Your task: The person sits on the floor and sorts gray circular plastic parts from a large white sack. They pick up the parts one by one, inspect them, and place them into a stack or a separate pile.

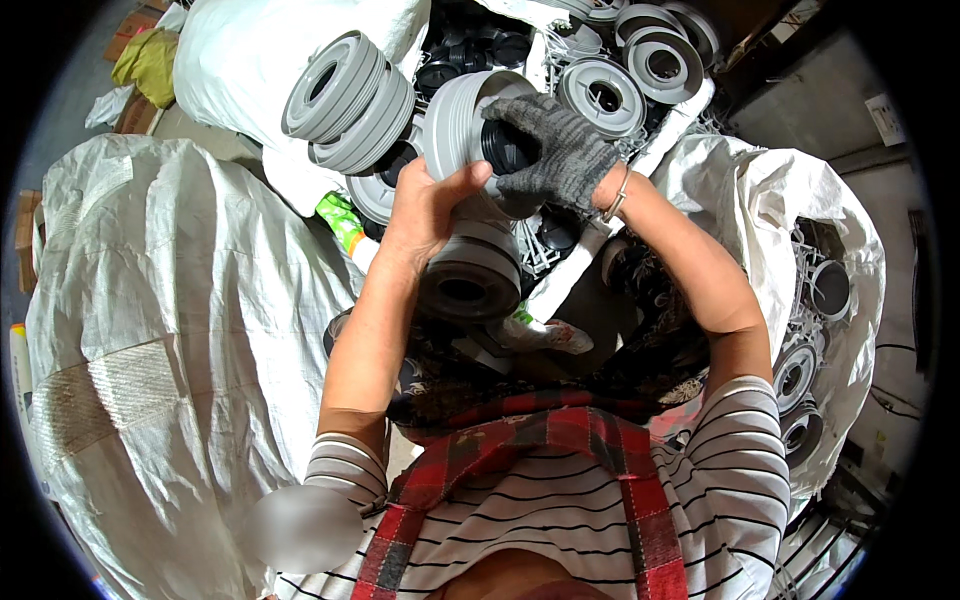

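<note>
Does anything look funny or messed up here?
Yes, a bit. The right hand wears a grey glove, but the left hand is bare, so they don't match. Also, the big white sack on the left has a tan woven patch, maybe a mend.

The left arm (pixel 372 325) reaches almost straight ahead, its bare left hand (pixel 420 205) gripping with the thumb extended toward the right. The right arm (pixel 695 255) angles inward from an outflung elbow, the gloved right hand (pixel 568 150) clasping with curved fingers
</note>
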`<state>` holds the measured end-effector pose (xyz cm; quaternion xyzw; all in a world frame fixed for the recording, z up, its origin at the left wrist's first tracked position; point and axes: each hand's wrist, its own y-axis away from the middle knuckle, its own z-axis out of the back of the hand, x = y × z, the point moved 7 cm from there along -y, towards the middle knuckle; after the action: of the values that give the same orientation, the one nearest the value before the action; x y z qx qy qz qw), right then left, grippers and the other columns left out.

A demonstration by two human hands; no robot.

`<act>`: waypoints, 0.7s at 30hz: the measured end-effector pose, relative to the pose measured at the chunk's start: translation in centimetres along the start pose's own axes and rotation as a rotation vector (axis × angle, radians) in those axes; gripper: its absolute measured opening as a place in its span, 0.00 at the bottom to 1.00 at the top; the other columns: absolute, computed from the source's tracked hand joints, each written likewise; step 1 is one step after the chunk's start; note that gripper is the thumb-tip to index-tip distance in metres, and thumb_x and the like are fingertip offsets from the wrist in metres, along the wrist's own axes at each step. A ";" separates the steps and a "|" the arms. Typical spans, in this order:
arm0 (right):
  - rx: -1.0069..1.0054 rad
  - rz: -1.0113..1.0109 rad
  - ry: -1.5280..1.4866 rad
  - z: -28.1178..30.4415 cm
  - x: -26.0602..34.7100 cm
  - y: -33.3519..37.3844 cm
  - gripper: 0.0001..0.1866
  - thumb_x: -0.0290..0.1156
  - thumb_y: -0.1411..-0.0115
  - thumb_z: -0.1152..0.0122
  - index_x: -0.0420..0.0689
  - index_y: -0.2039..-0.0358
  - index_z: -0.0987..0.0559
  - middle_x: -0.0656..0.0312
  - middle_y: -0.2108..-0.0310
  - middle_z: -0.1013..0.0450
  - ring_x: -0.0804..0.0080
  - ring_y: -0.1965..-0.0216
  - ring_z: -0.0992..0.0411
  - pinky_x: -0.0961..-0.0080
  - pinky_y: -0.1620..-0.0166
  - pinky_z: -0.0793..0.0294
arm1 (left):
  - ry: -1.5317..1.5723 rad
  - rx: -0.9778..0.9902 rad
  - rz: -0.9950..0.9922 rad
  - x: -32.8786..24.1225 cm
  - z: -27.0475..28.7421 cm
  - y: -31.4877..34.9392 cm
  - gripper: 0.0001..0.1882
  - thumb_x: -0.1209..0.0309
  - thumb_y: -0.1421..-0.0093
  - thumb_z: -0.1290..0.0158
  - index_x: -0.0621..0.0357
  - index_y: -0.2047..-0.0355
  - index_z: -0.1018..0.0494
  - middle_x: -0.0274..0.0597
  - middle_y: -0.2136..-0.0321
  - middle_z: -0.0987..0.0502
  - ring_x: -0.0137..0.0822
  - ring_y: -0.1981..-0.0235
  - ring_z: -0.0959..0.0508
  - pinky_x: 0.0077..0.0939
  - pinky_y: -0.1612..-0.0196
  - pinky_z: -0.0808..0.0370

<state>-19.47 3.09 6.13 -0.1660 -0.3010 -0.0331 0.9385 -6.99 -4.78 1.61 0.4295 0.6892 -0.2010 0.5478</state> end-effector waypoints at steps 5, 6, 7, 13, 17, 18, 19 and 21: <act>0.010 0.231 0.066 -0.7 0.5 0.7 0.38 0.40 0.60 0.32 0.47 0.46 0.33 0.49 0.48 0.37 0.50 0.47 0.38 0.64 0.44 0.37 | 0.027 0.022 0.024 -0.2 0.6 -0.2 0.16 0.69 0.51 0.39 0.64 0.64 0.28 0.34 0.71 0.27 0.23 0.73 0.30 0.17 0.70 0.34; 0.016 0.286 0.109 -0.9 0.7 0.8 0.38 0.39 0.60 0.32 0.48 0.46 0.33 0.48 0.48 0.37 0.50 0.47 0.38 0.63 0.44 0.37 | 0.072 0.035 0.038 -0.6 0.1 0.0 0.15 0.70 0.51 0.39 0.64 0.65 0.28 0.34 0.71 0.27 0.23 0.73 0.30 0.17 0.70 0.33; 0.023 0.341 0.152 -1.1 0.8 1.0 0.38 0.39 0.61 0.32 0.48 0.47 0.33 0.48 0.48 0.37 0.50 0.47 0.38 0.63 0.43 0.37 | 0.117 0.049 0.052 -0.7 -0.2 0.1 0.15 0.71 0.51 0.39 0.64 0.65 0.28 0.34 0.72 0.27 0.23 0.73 0.30 0.17 0.70 0.33; -0.217 -0.024 -0.279 -1.5 -2.2 0.6 0.33 0.41 0.56 0.32 0.48 0.48 0.31 0.50 0.55 0.31 0.54 0.55 0.31 0.67 0.49 0.31 | -0.152 0.044 -0.037 0.1 -0.7 0.4 0.16 0.74 0.52 0.38 0.64 0.62 0.27 0.37 0.67 0.24 0.26 0.67 0.26 0.22 0.63 0.28; -0.126 -0.639 -1.863 -5.0 -3.3 1.2 0.20 0.41 0.42 0.42 0.41 0.55 0.27 0.57 0.62 0.24 0.68 0.64 0.24 0.70 0.66 0.21 | -0.486 0.193 -0.172 -1.4 -2.9 1.2 0.29 0.80 0.55 0.36 0.65 0.51 0.33 0.39 0.59 0.26 0.28 0.57 0.28 0.24 0.56 0.30; -0.067 -0.651 -1.757 -4.9 -3.6 1.2 0.18 0.40 0.40 0.46 0.41 0.54 0.27 0.57 0.61 0.25 0.68 0.65 0.24 0.70 0.68 0.21 | -0.418 0.200 -0.214 -1.1 -2.8 1.3 0.32 0.80 0.55 0.37 0.63 0.48 0.35 0.41 0.56 0.27 0.28 0.54 0.30 0.25 0.53 0.31; -0.058 -0.610 -1.650 -4.8 -4.1 1.3 0.18 0.39 0.38 0.49 0.41 0.53 0.28 0.56 0.60 0.25 0.68 0.66 0.24 0.72 0.69 0.21 | -0.351 0.207 -0.257 -1.1 -2.5 1.5 0.35 0.81 0.55 0.37 0.61 0.45 0.37 0.42 0.53 0.28 0.29 0.51 0.31 0.25 0.51 0.32; 0.045 -0.391 -1.639 -4.5 -4.6 1.2 0.17 0.37 0.37 0.52 0.41 0.51 0.29 0.57 0.58 0.26 0.68 0.63 0.25 0.74 0.64 0.24 | -0.561 0.208 -0.328 -1.8 -2.6 1.8 0.42 0.82 0.58 0.37 0.62 0.42 0.41 0.47 0.46 0.34 0.39 0.45 0.34 0.29 0.43 0.37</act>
<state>-20.51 2.55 -0.34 -0.0639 -0.9109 -0.0581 0.4036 -7.04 -2.48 4.43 0.2946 0.5472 -0.4659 0.6298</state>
